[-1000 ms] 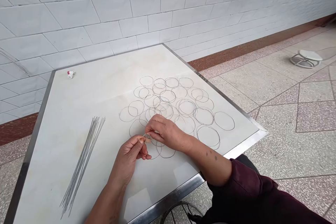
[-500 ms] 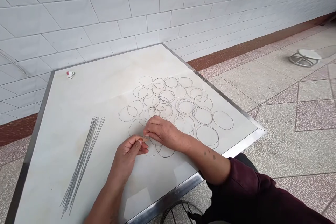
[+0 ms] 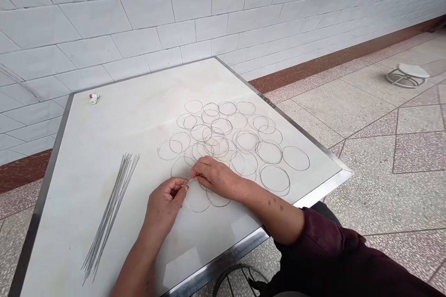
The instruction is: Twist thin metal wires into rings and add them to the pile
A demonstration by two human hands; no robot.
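Wire (image 3: 190,180) pinched (right hand (image 3: 216,178) palm-down).

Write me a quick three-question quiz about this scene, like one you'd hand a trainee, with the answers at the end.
1. True or false: the wire rings on the table are gathered in one neat stack.

2. Multiple choice: what is at the fingertips of both the left hand and the right hand?
A) a cloth
B) a thin wire
C) a pair of pliers

3. Fill the gap: seen from the wearer's side, the bundle of straight wires lies to the ____ of the left hand.

Key: 1. False; they are spread out, many overlapping. 2. B. 3. left.
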